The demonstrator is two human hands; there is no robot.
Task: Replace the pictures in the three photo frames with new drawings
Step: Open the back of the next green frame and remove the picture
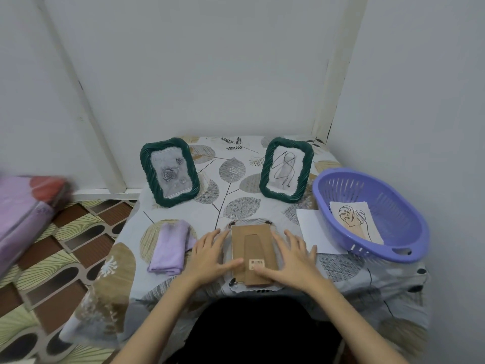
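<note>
A third photo frame (253, 240) lies face down at the table's front, its brown backing board and folded stand up, black clips at the corners. My left hand (210, 254) rests flat on its left edge, and my right hand (287, 260) lies flat on its right edge, fingers spread, thumbs on the backing. Two green twisted-rim frames stand at the back: the left frame (169, 172) shows grey roses, the right frame (286, 169) shows a line drawing. A leaf drawing (355, 222) lies in the purple basket (401, 203).
A folded lilac cloth (170, 248) lies left of the flat frame. A white sheet (312, 229) sits partly under the basket. The table, draped in a leaf-print cloth (236, 179), is in a wall corner. A pink bundle (23, 214) is at far left.
</note>
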